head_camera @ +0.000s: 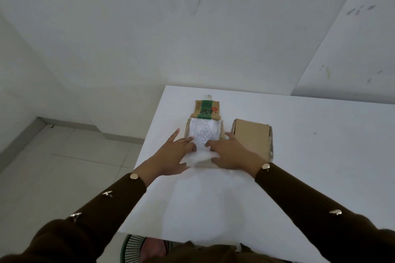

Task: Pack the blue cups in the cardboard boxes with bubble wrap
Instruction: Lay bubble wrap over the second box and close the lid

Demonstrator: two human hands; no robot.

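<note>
White table (320,177), mid-frame: left hand (179,152), right hand (229,152) press flat on bubble wrap (203,132) in open box (187,130); springy wrap may pop out.

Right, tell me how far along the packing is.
Done: the closed box on the right looks finished. In hand: the left hand and right hand press bubble wrap into the open box. Left: folding its flap down. No blue cup shows; one may lie under the wrap.
</note>
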